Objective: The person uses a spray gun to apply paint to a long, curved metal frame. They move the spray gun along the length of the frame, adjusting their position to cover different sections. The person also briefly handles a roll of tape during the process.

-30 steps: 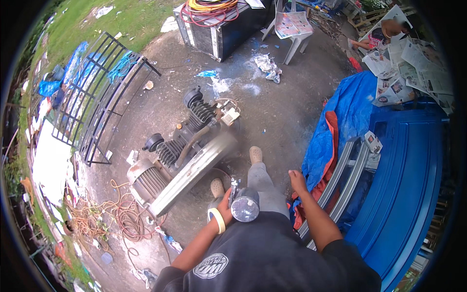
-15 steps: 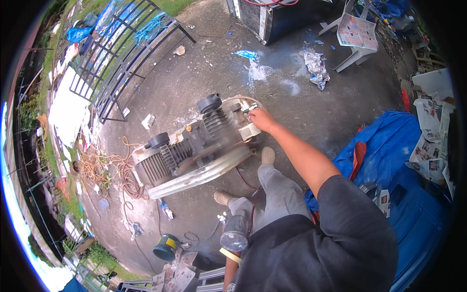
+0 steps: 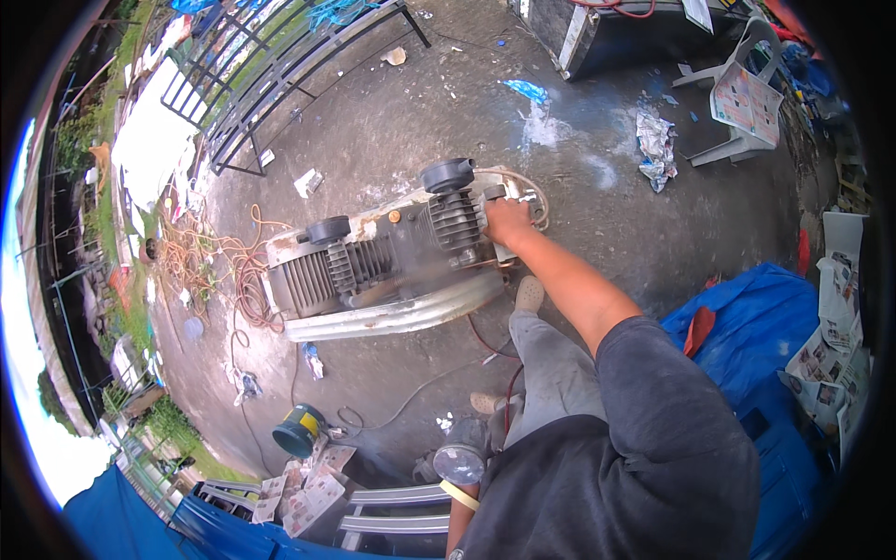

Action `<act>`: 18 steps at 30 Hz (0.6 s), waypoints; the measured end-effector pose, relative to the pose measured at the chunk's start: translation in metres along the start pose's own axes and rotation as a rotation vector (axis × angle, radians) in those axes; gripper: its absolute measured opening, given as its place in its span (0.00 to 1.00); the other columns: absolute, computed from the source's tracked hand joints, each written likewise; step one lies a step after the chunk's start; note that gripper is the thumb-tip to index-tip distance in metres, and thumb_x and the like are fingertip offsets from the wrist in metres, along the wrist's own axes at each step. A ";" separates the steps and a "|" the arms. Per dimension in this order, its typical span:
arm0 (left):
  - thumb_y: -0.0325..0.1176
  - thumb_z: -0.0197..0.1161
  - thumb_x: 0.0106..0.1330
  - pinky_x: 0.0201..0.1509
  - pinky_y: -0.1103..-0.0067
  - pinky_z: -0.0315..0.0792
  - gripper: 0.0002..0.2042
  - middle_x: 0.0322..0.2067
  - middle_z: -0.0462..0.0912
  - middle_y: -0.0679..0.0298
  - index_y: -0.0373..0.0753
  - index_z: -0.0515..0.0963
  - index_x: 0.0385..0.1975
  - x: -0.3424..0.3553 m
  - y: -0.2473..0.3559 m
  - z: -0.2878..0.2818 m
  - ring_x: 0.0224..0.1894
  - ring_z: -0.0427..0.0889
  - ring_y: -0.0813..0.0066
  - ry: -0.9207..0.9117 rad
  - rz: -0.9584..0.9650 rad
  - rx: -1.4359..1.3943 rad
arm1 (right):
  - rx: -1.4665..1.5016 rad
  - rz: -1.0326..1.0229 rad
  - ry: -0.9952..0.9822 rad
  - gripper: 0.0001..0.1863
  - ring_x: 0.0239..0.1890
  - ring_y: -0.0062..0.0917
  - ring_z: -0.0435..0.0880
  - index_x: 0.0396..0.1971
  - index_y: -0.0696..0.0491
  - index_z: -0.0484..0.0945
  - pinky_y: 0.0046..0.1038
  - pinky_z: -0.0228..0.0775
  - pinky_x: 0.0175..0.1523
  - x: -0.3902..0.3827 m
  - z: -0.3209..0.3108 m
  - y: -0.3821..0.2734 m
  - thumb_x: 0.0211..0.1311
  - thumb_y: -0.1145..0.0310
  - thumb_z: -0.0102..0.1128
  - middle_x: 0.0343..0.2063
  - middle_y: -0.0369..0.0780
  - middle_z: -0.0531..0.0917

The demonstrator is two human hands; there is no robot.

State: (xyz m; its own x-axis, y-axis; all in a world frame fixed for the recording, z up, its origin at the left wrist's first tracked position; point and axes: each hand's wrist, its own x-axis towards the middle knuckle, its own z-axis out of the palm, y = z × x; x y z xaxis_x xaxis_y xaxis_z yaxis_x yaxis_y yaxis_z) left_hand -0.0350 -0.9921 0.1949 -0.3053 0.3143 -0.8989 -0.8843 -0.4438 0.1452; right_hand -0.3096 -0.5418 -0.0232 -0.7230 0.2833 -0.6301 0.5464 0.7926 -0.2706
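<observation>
Curling over the right end of a grey, finned metal compressor with two round black caps [image 3: 409, 254], the right hand [image 3: 509, 222] has its fingers bent; we cannot tell whether they grip a part. Left of and below them, we follow the long edge of a cream-white, curved metal guard [image 3: 397, 315]. To their right we see open grey concrete floor [image 3: 607, 238], reaching to a rumpled blue plastic tarp [image 3: 747, 303]. Well below them, a round grey cup [image 3: 459, 464] hides the left hand, so we cannot tell its fingers' state. Well above and right lies a printed newspaper sheet [image 3: 745, 105]; far below and left, a dark green bucket [image 3: 289, 434] bears a yellow label [image 3: 311, 422]. We cannot read either.
</observation>
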 end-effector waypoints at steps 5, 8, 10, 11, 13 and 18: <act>0.44 0.56 0.79 0.70 0.65 0.75 0.30 0.65 0.80 0.50 0.36 0.63 0.76 -0.004 -0.005 -0.001 0.66 0.81 0.58 0.006 0.046 0.057 | 0.103 0.266 0.268 0.17 0.60 0.44 0.84 0.56 0.50 0.80 0.55 0.71 0.61 -0.008 -0.028 0.109 0.69 0.65 0.60 0.54 0.45 0.86; 0.42 0.57 0.78 0.70 0.65 0.74 0.31 0.65 0.80 0.50 0.36 0.62 0.77 0.001 0.002 0.007 0.66 0.80 0.58 -0.008 0.066 0.171 | 0.169 0.550 0.292 0.19 0.61 0.49 0.83 0.57 0.52 0.78 0.54 0.75 0.62 -0.048 -0.044 0.219 0.70 0.65 0.56 0.57 0.50 0.85; 0.41 0.58 0.78 0.70 0.66 0.74 0.31 0.65 0.80 0.50 0.36 0.61 0.77 0.005 0.012 0.018 0.66 0.80 0.59 -0.023 0.090 0.289 | 0.166 0.682 0.220 0.19 0.63 0.50 0.82 0.58 0.53 0.78 0.52 0.75 0.64 -0.095 -0.028 0.274 0.70 0.65 0.56 0.59 0.50 0.84; 0.40 0.59 0.78 0.70 0.66 0.74 0.31 0.65 0.80 0.50 0.36 0.61 0.77 0.006 0.019 0.025 0.66 0.80 0.59 -0.036 0.112 0.368 | 0.163 0.687 0.240 0.19 0.62 0.51 0.82 0.58 0.53 0.78 0.52 0.75 0.64 -0.125 -0.012 0.292 0.70 0.66 0.56 0.58 0.51 0.84; 0.39 0.60 0.78 0.70 0.67 0.74 0.32 0.66 0.79 0.50 0.36 0.60 0.77 0.013 0.031 0.042 0.66 0.80 0.59 -0.068 0.154 0.569 | 0.157 0.724 0.125 0.17 0.63 0.51 0.81 0.57 0.52 0.79 0.53 0.74 0.64 -0.184 0.025 0.314 0.72 0.67 0.55 0.58 0.51 0.83; 0.36 0.62 0.77 0.70 0.68 0.74 0.33 0.66 0.79 0.50 0.36 0.58 0.78 0.029 0.069 0.086 0.67 0.80 0.61 -0.190 0.322 1.151 | 0.395 0.574 0.182 0.13 0.53 0.56 0.83 0.44 0.57 0.83 0.48 0.76 0.58 -0.325 0.147 0.267 0.59 0.72 0.60 0.46 0.57 0.85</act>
State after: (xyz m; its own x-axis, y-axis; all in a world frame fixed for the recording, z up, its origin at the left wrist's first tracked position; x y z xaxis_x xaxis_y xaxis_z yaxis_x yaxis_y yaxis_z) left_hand -0.1350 -0.9414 0.2137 -0.5310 0.4883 -0.6925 -0.5250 0.4519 0.7212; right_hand 0.1338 -0.5021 0.0023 -0.3164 0.7093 -0.6299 0.9485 0.2474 -0.1979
